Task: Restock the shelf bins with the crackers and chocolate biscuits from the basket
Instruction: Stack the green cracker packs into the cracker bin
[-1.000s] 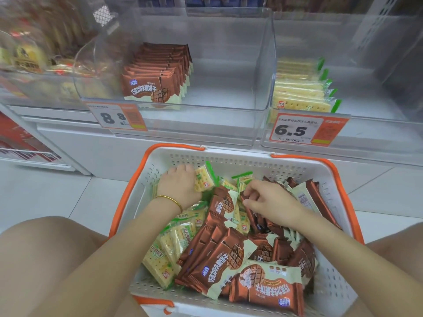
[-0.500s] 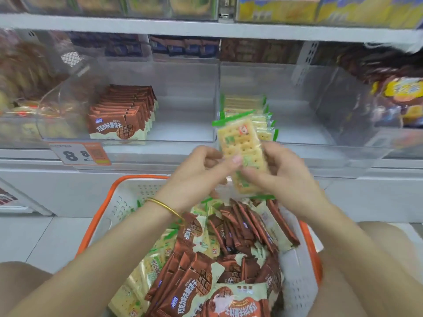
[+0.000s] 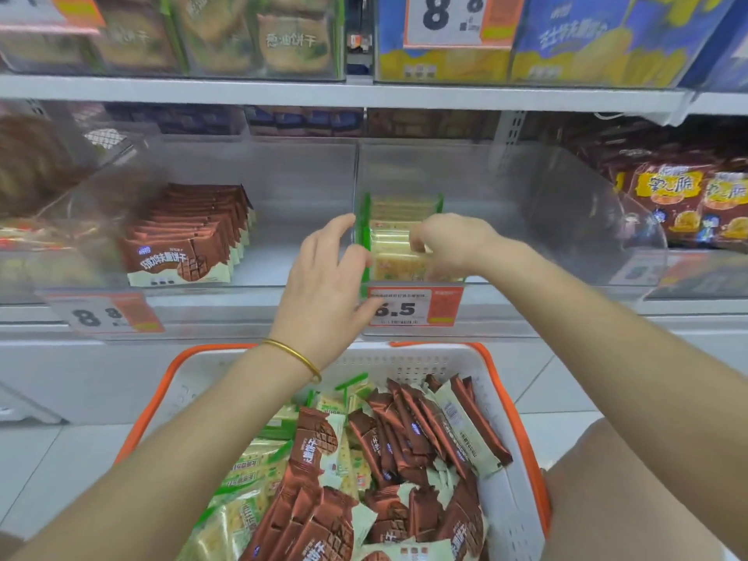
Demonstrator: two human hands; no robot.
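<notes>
Both hands are rising from the orange-rimmed white plastic basket point(image 3: 425, 360), setting a yellow, green-edged cracker pack point(image 3: 398, 263) into the clear plastic right-hand bin point(image 3: 546, 220), frontmost. Basket is sitting heaped with brown chocolate biscuit packs point(image 3: 409, 435) and crackers point(image 3: 251, 471), so restocking is just beginning. Right hand point(image 3: 449, 240) is pinching the pack's right end, fingers curled; left hand point(image 3: 324, 285) is touching its left edge, fingers straight.
</notes>
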